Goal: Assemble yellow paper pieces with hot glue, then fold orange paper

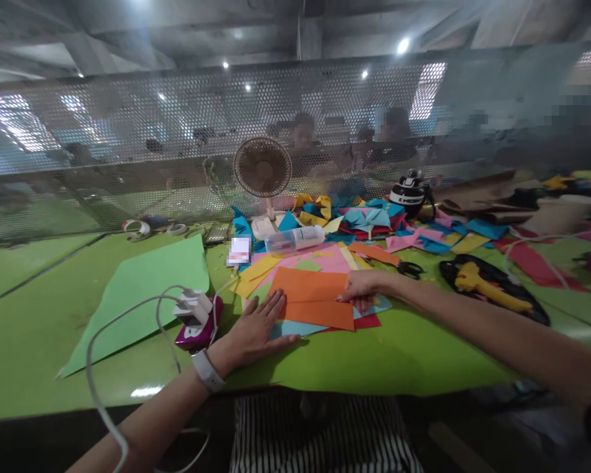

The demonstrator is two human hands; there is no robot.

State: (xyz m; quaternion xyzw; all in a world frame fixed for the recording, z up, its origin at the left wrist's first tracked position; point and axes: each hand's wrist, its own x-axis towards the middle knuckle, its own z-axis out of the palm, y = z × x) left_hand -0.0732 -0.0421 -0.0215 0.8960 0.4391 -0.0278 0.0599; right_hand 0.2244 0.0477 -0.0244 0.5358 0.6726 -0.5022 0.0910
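A sheet of orange paper (pixel 315 289) lies in front of me, with a horizontal line like a fold or overlapping edge across it. My left hand (pixel 259 328) rests flat at its left side, fingers stretched out and the fingertips on the paper. At the right edge, my right hand (pixel 362 289) is closed with bent fingers pinching the sheet. Beneath the orange paper, pink paper (pixel 328 255), light blue paper (pixel 300 328) and red paper (pixel 369 322) stick out. Yellow paper (pixel 256 274) lies just beyond my left hand.
A purple power strip (pixel 197 335) with white chargers and cables stands beside my left forearm. Green paper (pixel 142 295) lies further left. Behind are a small fan (pixel 262 167), a plastic bottle (pixel 295 240) and coloured scraps. Scissors (pixel 410 269) and a black tray (pixel 532 302) lie right.
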